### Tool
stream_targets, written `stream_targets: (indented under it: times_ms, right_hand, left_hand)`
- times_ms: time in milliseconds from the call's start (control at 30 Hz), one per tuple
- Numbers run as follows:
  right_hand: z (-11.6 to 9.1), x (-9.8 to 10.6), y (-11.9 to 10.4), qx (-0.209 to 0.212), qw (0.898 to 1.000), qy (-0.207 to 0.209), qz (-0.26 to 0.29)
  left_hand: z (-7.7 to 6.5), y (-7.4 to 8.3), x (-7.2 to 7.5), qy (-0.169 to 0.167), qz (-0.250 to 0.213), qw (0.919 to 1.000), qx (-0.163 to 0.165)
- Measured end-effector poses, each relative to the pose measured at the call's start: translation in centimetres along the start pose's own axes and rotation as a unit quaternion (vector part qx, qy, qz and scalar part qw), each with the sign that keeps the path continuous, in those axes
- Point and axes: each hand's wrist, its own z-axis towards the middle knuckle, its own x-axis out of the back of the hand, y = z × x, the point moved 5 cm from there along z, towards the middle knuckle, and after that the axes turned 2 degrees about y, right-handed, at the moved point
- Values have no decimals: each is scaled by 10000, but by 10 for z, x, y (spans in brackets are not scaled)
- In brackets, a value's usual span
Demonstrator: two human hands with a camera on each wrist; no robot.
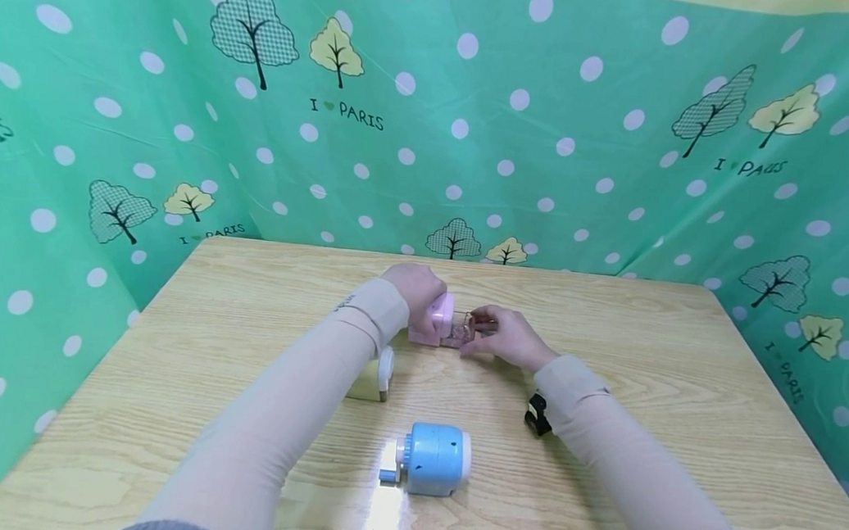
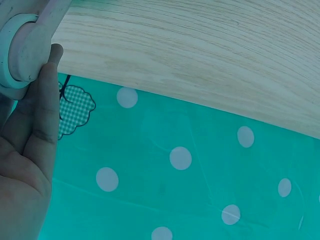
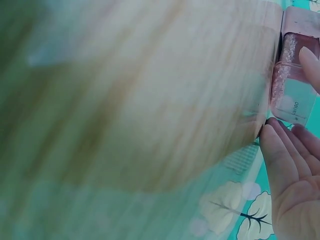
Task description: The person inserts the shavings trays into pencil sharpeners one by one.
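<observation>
A pink pencil sharpener lies toward the back of the table, with my left hand gripping its body. In the left wrist view the fingers of that hand curl against the sharpener's round crank end. A clear shavings drawer holding shavings sticks partly out of the body on the right. My right hand pinches the drawer's outer end, thumb on the near side and fingers on the far side in the head view. The palm covers part of the right wrist view's edge.
A blue crank sharpener lies on its side near the front. Partly behind the left forearm is a pale yellow and white sharpener. A small black object, kind unclear, shows beside the right sleeve. Polka-dot green cloth surrounds the table.
</observation>
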Motion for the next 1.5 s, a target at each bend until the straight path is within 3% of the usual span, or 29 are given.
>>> stream_targets:
  times_ms: [800,1500]
  right_hand:
    - [5,-3,-6,197,9977,-41,-648]
    - [8,-5,-11,125,9945,-25,-1037]
  left_hand:
    - [0,-1,0,-12,-16,10000,23]
    - [-2,1,2,-29,10,10000,93]
